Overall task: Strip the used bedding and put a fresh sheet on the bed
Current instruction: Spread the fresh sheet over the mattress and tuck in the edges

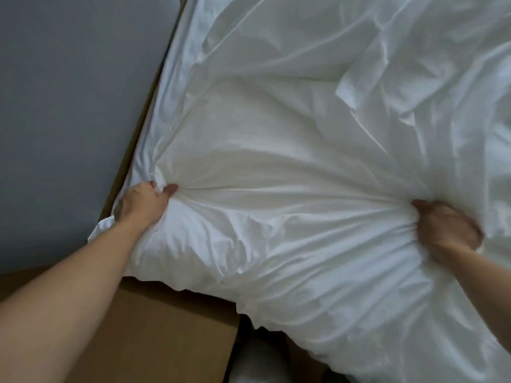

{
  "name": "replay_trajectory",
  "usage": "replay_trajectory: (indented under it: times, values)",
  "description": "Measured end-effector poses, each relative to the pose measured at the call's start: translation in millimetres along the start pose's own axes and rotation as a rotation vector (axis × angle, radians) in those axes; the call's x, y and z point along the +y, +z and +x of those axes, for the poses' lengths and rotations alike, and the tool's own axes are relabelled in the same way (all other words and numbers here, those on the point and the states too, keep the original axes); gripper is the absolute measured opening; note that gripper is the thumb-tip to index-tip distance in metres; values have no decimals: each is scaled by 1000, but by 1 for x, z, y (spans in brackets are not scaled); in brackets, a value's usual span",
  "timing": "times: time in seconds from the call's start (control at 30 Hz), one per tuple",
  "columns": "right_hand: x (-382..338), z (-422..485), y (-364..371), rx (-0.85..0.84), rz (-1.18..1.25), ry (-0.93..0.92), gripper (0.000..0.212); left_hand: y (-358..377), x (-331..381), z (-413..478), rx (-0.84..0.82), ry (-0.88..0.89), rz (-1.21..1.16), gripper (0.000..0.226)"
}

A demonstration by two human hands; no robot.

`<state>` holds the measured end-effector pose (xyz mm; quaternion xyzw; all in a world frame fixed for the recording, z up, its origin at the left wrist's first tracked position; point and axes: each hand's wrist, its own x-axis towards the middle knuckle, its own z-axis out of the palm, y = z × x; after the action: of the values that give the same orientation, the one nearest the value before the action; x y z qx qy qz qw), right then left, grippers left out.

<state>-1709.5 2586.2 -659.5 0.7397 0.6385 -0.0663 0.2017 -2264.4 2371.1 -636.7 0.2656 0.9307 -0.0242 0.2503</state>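
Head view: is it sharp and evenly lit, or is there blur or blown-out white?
Head view: soft throughout; the right hand is smeared more than the left hand; the white bedding nears washout on the right, though its folds show; soft shadows, no hard glare.

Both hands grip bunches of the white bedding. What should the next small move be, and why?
Probably pull both bunches back toward the body. The left hand and right hand each grip the white bedding, creases run taut between them, and its near edge overhangs the brown bed frame.
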Motion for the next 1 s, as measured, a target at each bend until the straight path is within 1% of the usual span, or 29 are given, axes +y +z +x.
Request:
replay_trajectory:
  times: [0.07, 0.13, 0.17, 0.2, 0.23, 0.27, 0.3, 0.37, 0.4, 0.43, 0.5, 0.53, 0.6, 0.67, 0.7, 0.77, 0.83, 0.9, 0.93, 1.0]
  values:
    - [16, 4, -5, -47, 59, 82, 58, -1, 2, -5, -33, -5, -20, 77]
    - [5, -2, -11, 7, 157, 152, 61, -6, -3, -10, -129, -21, -50, 90]
    - [-11, -13, -14, 66, 226, 142, 64, -10, -10, -12, -212, -26, -74, 99]
    - [-32, -29, -17, 141, 304, 75, 66, -15, -17, -17, -311, -25, -110, 106]
    - [-58, -53, -16, 231, 371, -37, 67, -18, -26, -22, -401, -18, -151, 111]
    - [-86, -83, -14, 282, 419, -176, 67, -20, -34, -26, -466, -12, -178, 113]
    - [-114, -116, -10, 285, 431, -335, 67, -19, -39, -31, -493, -11, -181, 113]
    - [-159, -172, 9, 213, 313, -655, 64, -12, -42, -37, -442, -22, -126, 105]
    - [-173, -190, 19, 174, 233, -771, 60, -6, -40, -40, -383, -24, -73, 99]
    - [-182, -198, 26, 118, 182, -842, 55, 0, -35, -43, -317, -20, -24, 93]
    - [-192, -193, 31, 10, 102, -860, 50, 15, -22, -52, -190, -31, 15, 82]
    - [-194, -188, 33, -8, 81, -857, 50, 23, -16, -58, -138, -47, 9, 77]
    - [-190, -181, 38, 34, 160, -883, 50, 40, -6, -70, -75, -71, -22, 70]
    - [-184, -188, 40, 88, 258, -919, 55, 49, -4, -79, -39, -81, -70, 71]
    - [-181, -195, 41, 120, 267, -939, 58, 48, -5, -80, -33, -85, -91, 74]
    - [-170, -215, 45, 171, 227, -977, 60, 40, -15, -76, -76, -83, -135, 84]
    - [-163, -226, 49, 160, 225, -1007, 62, 27, -31, -70, -159, -72, -194, 100]
    - [-161, -225, 50, 165, 294, -1036, 62, 23, -46, -70, -216, -69, -218, 112]
    - [-162, -222, 50, 188, 316, -1057, 62, 26, -51, -74, -233, -68, -203, 112]
    - [-156, -216, 49, 236, 322, -1100, 62, 36, -58, -80, -214, -57, -127, 95]
